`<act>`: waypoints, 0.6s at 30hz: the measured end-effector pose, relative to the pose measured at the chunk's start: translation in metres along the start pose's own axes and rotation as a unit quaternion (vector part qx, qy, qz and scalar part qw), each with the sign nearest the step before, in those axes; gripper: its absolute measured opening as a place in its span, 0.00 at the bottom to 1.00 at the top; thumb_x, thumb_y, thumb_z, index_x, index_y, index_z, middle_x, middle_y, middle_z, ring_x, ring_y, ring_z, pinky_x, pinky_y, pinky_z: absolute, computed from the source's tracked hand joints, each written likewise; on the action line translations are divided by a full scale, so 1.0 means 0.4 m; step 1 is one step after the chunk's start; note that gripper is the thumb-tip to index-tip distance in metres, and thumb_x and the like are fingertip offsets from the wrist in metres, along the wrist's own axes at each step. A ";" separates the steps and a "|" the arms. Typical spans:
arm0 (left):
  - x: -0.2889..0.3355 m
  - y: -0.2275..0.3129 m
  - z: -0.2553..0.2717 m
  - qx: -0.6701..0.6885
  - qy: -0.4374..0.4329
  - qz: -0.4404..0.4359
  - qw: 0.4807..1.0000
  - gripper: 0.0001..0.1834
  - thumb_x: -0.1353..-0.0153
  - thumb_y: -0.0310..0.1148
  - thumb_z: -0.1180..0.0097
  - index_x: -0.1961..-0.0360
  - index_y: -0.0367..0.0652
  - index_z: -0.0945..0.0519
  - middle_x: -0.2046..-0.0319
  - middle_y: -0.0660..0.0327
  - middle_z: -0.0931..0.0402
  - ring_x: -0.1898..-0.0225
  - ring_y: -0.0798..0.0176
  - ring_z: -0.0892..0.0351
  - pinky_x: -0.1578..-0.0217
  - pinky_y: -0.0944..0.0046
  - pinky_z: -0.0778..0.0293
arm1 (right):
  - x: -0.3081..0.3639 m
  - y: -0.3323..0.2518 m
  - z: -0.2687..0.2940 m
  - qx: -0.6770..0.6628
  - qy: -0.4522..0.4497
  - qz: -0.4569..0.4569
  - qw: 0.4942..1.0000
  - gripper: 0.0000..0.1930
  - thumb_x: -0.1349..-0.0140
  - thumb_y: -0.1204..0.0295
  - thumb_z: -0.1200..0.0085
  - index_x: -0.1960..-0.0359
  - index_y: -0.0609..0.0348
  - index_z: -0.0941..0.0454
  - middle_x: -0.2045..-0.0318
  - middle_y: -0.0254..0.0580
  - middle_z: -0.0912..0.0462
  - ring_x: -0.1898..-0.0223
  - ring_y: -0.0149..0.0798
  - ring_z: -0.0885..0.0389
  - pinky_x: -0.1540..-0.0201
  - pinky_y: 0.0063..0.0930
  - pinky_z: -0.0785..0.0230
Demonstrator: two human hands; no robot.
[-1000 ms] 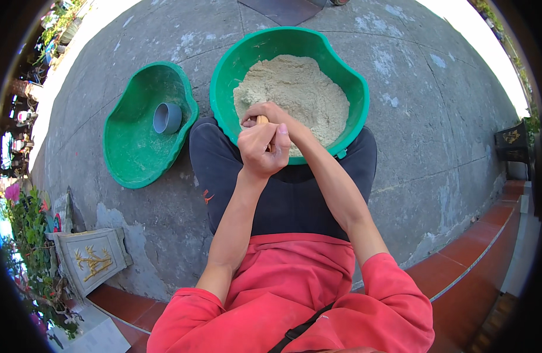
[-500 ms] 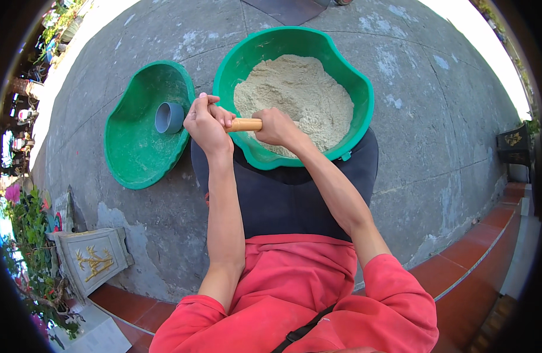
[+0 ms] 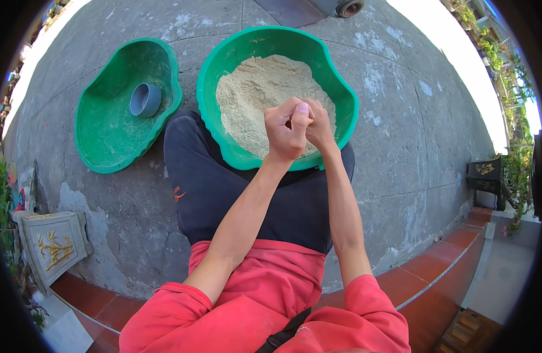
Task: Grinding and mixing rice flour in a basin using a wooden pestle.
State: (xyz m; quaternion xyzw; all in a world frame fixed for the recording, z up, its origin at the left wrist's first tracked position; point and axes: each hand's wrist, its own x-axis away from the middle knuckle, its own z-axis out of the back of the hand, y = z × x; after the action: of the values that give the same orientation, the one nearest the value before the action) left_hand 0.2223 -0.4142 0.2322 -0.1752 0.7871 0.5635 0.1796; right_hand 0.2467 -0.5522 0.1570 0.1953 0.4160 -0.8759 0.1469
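Pale, crumbly powder (image 3: 247,88) fills the bottom of a deep, round green plastic tub (image 3: 208,88). The tub sits close against bent legs in dark trousers (image 3: 203,162), likely so it cannot slide away. Over the powder, at about 4 o'clock from the tub's middle, the left hand (image 3: 286,127) and right hand (image 3: 320,121) are curled and pressed together. They seem wrapped round a light brown wooden stick (image 3: 310,121), perhaps for a strong grip; just a tiny bit peeks out. At 9 o'clock lies another green plastic tub (image 3: 121,136), holding a round grey cup (image 3: 147,101), maybe so it stays within reach. Half a second ago, the hands were apart, with more stick showing and the left one out at 8 o'clock. The cup is still in its tub.
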 end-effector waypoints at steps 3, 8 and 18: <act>0.022 -0.041 -0.015 -0.113 -0.034 -0.107 0.987 0.16 0.35 0.30 0.50 0.81 0.38 0.25 0.90 0.62 0.34 0.89 0.69 0.34 0.84 0.66 0.41 | -0.008 0.021 -0.008 -0.024 -0.004 0.023 0.999 0.15 0.52 0.69 0.36 0.61 0.57 0.18 0.68 0.45 0.19 0.64 0.48 0.23 0.59 0.40 0.31; 0.058 -0.059 -0.032 -0.202 -0.028 -0.137 0.969 0.18 0.37 0.29 0.46 0.85 0.40 0.32 0.90 0.59 0.38 0.90 0.62 0.35 0.85 0.61 0.41 | -0.007 0.035 -0.046 -0.050 -0.048 -0.039 0.997 0.12 0.48 0.77 0.38 0.60 0.60 0.18 0.64 0.47 0.19 0.57 0.49 0.21 0.54 0.39 0.29; 0.002 -0.036 0.029 -0.183 0.111 -0.053 0.975 0.22 0.31 0.35 0.48 0.84 0.39 0.26 0.91 0.67 0.35 0.89 0.73 0.37 0.85 0.65 0.43 | -0.113 -0.007 -0.175 -0.027 -0.103 -0.012 0.994 0.08 0.46 0.66 0.37 0.68 0.55 0.18 0.67 0.44 0.16 0.58 0.53 0.21 0.57 0.44 0.28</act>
State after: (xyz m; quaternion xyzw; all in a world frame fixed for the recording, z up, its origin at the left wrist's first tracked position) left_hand 0.2293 -0.4075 0.2166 -0.3077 0.6757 0.6645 0.0852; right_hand 0.3008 -0.4910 0.1396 0.0948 0.4244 -0.8815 0.1842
